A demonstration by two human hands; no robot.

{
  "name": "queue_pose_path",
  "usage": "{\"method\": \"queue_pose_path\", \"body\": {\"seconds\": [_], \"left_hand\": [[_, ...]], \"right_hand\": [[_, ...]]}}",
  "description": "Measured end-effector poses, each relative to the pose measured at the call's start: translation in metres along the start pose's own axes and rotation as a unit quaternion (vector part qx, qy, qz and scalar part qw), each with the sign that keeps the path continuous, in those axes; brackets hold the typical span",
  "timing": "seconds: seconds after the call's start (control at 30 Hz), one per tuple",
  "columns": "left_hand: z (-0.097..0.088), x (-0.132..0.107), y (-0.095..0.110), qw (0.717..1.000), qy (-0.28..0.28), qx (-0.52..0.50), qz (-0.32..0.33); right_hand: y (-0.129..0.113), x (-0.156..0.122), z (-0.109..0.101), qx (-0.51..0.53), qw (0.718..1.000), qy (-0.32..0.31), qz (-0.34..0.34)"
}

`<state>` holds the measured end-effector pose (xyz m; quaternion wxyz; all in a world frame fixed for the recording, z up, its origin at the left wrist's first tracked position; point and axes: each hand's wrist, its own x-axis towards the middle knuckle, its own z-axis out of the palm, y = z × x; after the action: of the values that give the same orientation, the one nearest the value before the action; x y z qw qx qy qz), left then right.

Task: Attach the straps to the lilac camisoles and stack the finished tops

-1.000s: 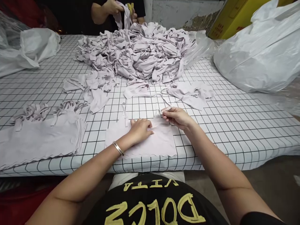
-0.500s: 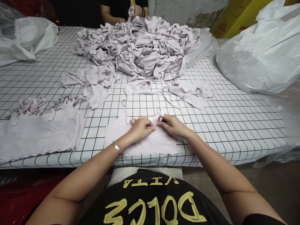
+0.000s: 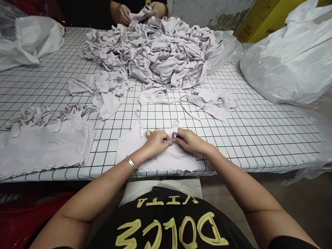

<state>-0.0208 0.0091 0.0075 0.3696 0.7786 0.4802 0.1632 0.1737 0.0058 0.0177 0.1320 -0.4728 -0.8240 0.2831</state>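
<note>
A pale lilac strappy top (image 3: 155, 160) lies flat at the table's front edge, in front of me. My left hand (image 3: 157, 141), a silver bangle at its wrist, pinches the top's upper edge near the middle. Close beside it, my right hand (image 3: 188, 140) pinches the same edge by the right strap (image 3: 176, 124). Something small and shiny shows at the right fingers; I cannot make out what it is. The left strap (image 3: 139, 122) points away from me, untouched. Both sets of fingertips nearly meet and partly hide the edge.
A neat stack of similar tops (image 3: 49, 145) lies left. A large heap of crumpled garments (image 3: 155, 52) fills the back middle, loose pieces (image 3: 211, 102) before it. Another person's hands (image 3: 153, 9) hold a garment behind it. Plastic bags (image 3: 290, 62) stand at the right.
My right hand has shifted slightly left, closer to my left hand, along the top's edge. Across the table, the other person's hands have moved apart, with a garment now stretched between them.
</note>
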Motion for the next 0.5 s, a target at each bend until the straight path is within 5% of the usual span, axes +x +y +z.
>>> {"method": "queue_pose_path", "body": {"seconds": [0.5], "left_hand": [[0.0007, -0.0001, -0.0005, 1.0, 0.008, 0.01, -0.004]], "right_hand": [[-0.0021, -0.0009, 0.0012, -0.029, 0.999, -0.002, 0.015]]}}
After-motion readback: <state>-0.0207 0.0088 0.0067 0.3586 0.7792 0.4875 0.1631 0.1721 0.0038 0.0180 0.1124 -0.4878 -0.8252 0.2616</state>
